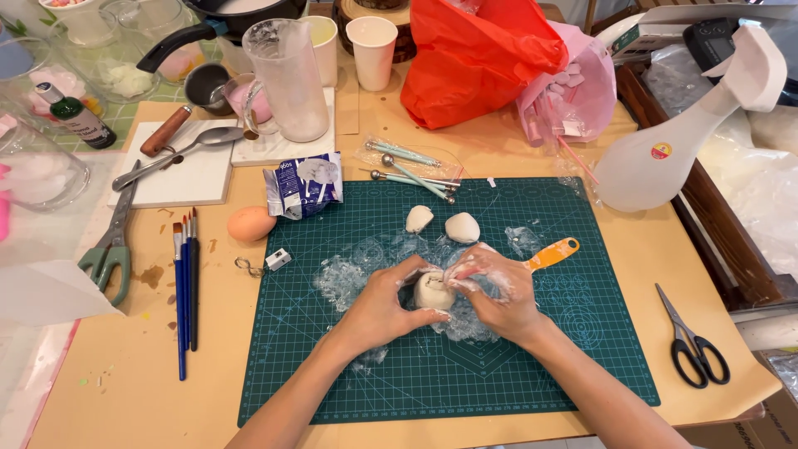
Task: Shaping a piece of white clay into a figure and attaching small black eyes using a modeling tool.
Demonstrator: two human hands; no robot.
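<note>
My left hand (378, 303) and my right hand (499, 295) meet over the middle of a green cutting mat (332, 374). Between them they hold a lump of white clay (433, 291), partly wrapped in crumpled clear plastic film (349, 270). Fingers of both hands pinch the lump from either side. Two smaller white clay pieces, one (418, 219) and another (462, 227), lie on the mat just beyond my hands. An orange-handled tool (550, 253) pokes out from behind my right hand.
Blue-handled brushes (184, 283), an egg (250, 223), green scissors (112, 249) and a small foil packet (303, 185) lie left. Black scissors (694, 345) sit right. A clear measuring jug (287, 79), cups, a red bag (474, 58), a white bottle (665, 154) and metal ball tools (411, 176) stand behind.
</note>
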